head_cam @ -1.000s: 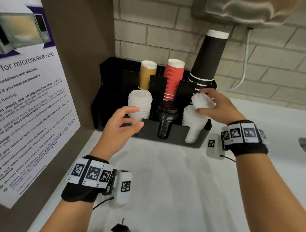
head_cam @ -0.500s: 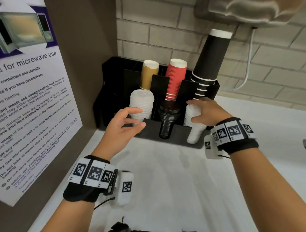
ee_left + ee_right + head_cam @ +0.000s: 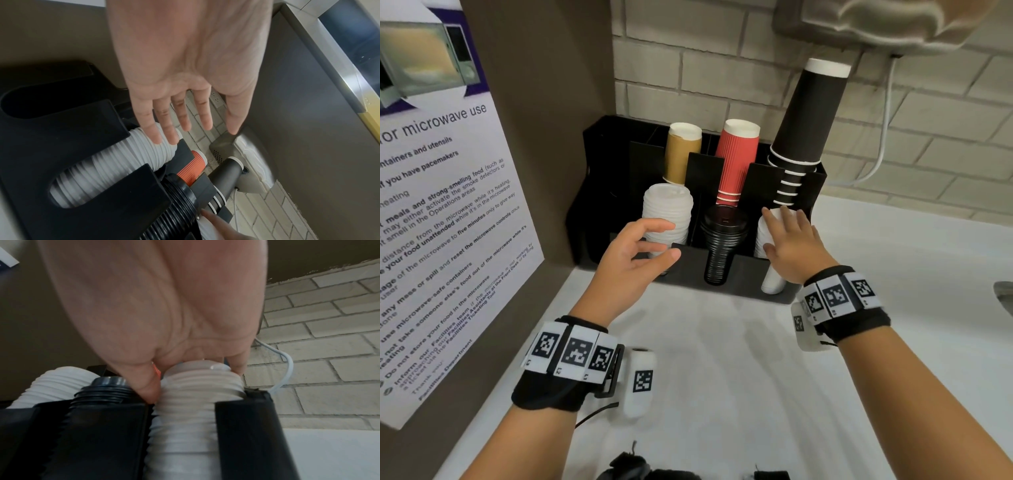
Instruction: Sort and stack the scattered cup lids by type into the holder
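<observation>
bare forearms, each with a black wristband (image 3: 544, 390) carrying white square-coded tags (image 3: 835, 296).

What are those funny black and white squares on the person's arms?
Each bare forearm wears a black wristband carrying a row of white tiles printed with black square code patterns. A small white pod with its own code hangs beside the left band, trailing a thin black cable. The right band has one too. No sleeves show.

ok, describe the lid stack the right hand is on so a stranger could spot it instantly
Find the black holder against the brick wall, with three lid stacks across its front slots. The right hand presses flat on the right white lid stack, below the tall black cups. Its neighbour is the black lid stack; the other white stack sits far left.
</observation>
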